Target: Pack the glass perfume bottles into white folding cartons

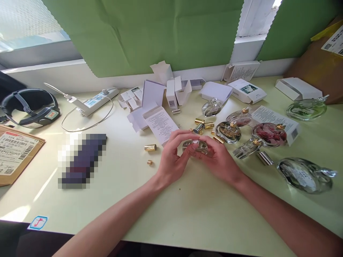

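Note:
Both hands are wrapped round one clear, rounded glass perfume bottle (203, 146) at the middle of the table. My left hand (174, 157) grips its left side, thumb across the front. From the right, my right hand (218, 159) closes on the other side, its fingertips meeting the left thumb. The fingers hide much of the bottle; something small and white shows at its top. Left of the hands, a gold cylindrical cap (150, 147) lies near a small gold collar (149, 162). Several more gold caps (209, 125) lie just behind the bottle.
Several perfume bottles lie to the right, including a red one (269, 134) and a large clear one (304, 175). Opened white boxes (160, 123) spread along the back. At left are a blurred dark object (85, 160), a power strip (98, 101), a headset (32, 107) and a parcel (18, 153).

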`<control>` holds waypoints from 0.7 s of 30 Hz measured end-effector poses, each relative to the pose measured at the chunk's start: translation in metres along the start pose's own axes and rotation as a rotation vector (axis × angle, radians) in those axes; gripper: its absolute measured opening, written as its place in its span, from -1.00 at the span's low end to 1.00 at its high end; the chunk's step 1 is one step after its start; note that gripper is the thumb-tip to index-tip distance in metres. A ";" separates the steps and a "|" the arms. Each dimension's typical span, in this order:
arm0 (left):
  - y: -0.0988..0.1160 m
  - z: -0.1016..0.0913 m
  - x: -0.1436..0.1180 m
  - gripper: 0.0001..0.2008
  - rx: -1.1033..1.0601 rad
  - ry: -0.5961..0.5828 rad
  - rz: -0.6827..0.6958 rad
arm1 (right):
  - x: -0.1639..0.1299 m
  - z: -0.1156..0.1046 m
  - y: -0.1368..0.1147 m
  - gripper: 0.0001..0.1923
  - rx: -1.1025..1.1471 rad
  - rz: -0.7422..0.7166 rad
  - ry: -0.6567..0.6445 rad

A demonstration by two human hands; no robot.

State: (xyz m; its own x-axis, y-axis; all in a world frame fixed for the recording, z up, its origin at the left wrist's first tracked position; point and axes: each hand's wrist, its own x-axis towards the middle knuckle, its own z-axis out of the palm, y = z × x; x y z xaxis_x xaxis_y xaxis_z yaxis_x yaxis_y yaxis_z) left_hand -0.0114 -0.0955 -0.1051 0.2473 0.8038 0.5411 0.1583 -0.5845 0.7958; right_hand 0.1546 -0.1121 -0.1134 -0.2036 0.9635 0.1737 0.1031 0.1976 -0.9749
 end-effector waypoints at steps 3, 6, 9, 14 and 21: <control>-0.001 0.000 0.000 -0.75 0.014 -0.003 0.006 | 0.000 0.000 -0.002 -0.63 -0.009 -0.005 -0.007; 0.000 -0.002 0.003 -0.74 0.068 -0.014 0.068 | -0.001 0.000 -0.004 -0.63 -0.036 0.011 -0.019; 0.000 -0.004 0.006 -0.68 0.122 -0.027 0.141 | -0.002 -0.001 -0.005 -0.65 -0.038 0.023 -0.020; -0.003 -0.010 0.005 -0.63 0.205 -0.076 0.252 | -0.004 0.000 -0.003 -0.61 -0.039 -0.023 -0.004; -0.006 -0.014 0.003 -0.60 0.244 -0.043 0.275 | -0.009 -0.002 0.003 -0.45 -0.129 -0.210 0.040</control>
State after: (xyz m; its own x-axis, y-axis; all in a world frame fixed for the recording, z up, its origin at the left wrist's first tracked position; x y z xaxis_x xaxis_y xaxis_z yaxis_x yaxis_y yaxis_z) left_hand -0.0246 -0.0876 -0.1045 0.3519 0.6103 0.7097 0.3022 -0.7917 0.5310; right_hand 0.1583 -0.1203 -0.1172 -0.1952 0.9049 0.3782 0.1862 0.4128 -0.8916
